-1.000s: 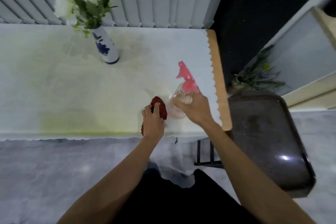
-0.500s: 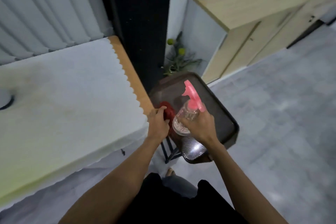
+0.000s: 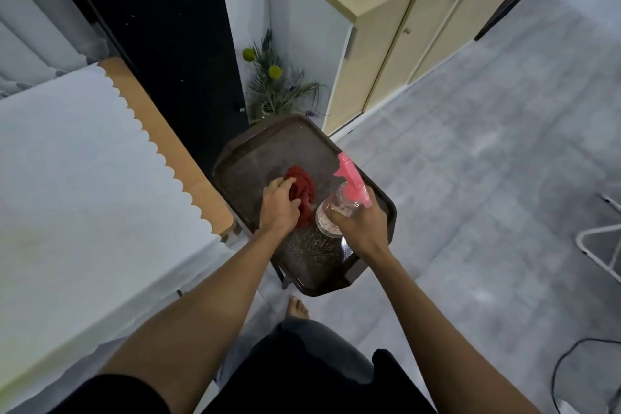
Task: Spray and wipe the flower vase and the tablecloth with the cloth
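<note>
My left hand (image 3: 279,208) grips the crumpled red cloth (image 3: 300,186) over a dark speckled tray (image 3: 255,158); my right hand (image 3: 361,228) clasps the clear spray bottle (image 3: 331,215). The white scalloped tablecloth (image 3: 84,178) lies left, above the grey floor (image 3: 487,161).

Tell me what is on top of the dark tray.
On the dark tray lies a red cloth under the left hand. The right hand holds the spray bottle above it; contact is hidden.
</note>
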The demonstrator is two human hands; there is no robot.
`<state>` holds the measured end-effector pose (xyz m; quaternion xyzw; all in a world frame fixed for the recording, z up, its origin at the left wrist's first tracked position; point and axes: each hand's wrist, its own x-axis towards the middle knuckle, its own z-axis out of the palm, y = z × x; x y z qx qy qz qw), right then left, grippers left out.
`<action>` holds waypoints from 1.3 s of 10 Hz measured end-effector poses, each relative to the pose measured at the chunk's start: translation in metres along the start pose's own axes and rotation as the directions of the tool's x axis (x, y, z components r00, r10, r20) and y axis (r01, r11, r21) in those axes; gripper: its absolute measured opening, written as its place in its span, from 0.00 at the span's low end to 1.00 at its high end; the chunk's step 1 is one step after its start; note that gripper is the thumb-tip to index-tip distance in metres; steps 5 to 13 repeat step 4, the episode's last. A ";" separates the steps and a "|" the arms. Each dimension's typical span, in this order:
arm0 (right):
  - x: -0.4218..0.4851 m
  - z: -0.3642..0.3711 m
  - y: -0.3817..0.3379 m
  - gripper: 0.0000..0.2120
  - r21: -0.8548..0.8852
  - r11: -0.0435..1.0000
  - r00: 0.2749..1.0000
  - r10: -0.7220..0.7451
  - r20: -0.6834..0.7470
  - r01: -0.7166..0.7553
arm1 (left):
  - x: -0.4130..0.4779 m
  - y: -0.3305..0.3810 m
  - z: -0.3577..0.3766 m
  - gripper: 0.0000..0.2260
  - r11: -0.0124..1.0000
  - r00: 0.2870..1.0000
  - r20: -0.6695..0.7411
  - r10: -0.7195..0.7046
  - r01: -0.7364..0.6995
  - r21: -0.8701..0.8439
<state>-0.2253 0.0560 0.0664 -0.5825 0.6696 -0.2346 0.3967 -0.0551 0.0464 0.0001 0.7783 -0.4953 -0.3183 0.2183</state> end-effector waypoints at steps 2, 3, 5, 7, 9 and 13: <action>0.005 0.002 0.003 0.27 -0.018 1.000 1.000 -0.019 0.006 0.020 | -0.017 -0.005 -0.002 0.23 0.999 0.999 0.031 0.017 -0.019 0.044; -0.002 0.003 -0.002 0.28 -0.048 0.999 1.000 -0.009 0.011 0.009 | -0.031 -0.010 -0.006 0.23 0.999 0.999 0.036 0.025 -0.026 0.036; -0.010 0.003 0.003 0.32 -0.069 0.996 0.999 0.048 0.002 -0.048 | -0.044 -0.019 -0.012 0.23 0.999 0.999 -0.009 0.045 -0.045 0.017; -0.010 0.003 0.003 0.32 -0.069 0.996 0.999 0.048 0.002 -0.048 | -0.044 -0.019 -0.012 0.23 0.999 0.999 -0.009 0.045 -0.045 0.017; -0.010 0.003 0.003 0.32 -0.069 0.996 0.999 0.048 0.002 -0.048 | -0.044 -0.019 -0.012 0.23 0.999 0.999 -0.009 0.045 -0.045 0.017; -0.010 0.003 0.003 0.32 -0.069 0.996 0.999 0.048 0.002 -0.048 | -0.044 -0.019 -0.012 0.23 0.999 0.999 -0.009 0.045 -0.045 0.017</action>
